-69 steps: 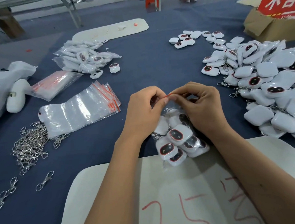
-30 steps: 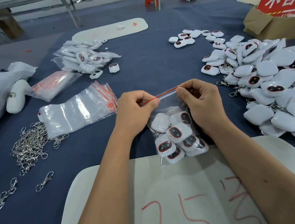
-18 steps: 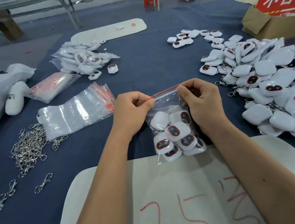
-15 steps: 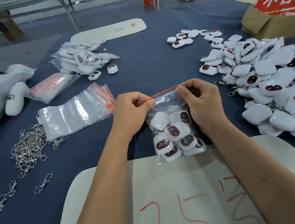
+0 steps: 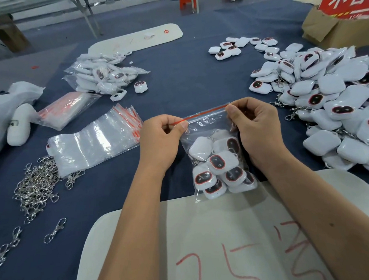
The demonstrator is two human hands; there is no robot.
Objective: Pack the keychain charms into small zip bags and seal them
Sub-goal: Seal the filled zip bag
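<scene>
Since the earliest frame the two hands have drawn apart along the red strip, so the mouth of the zip bag [image 5: 208, 126] now stretches flat between them where before it was bunched under touching fingertips. At the strip's left end the left hand [image 5: 161, 138] pinches it between thumb and curled fingers; the right hand [image 5: 256, 126] pinches the right end the same way, slightly farther and higher. Below them the bag hangs toward the near side, its lower part packed with white keychain charms [image 5: 219, 165], several showing dark ovals ringed in red. Its bottom corner rests on the edge of a white board [image 5: 225, 233] marked with red writing. Left of the hands lies a fanned stack of empty bags [image 5: 95, 141] on the blue worktop [image 5: 187, 80], with a heap of metal clasps [image 5: 36, 184] nearer and farther left. Filled bags [image 5: 104, 77] sit far left. To the right spreads a large pile of loose charms [image 5: 334, 103].
</scene>
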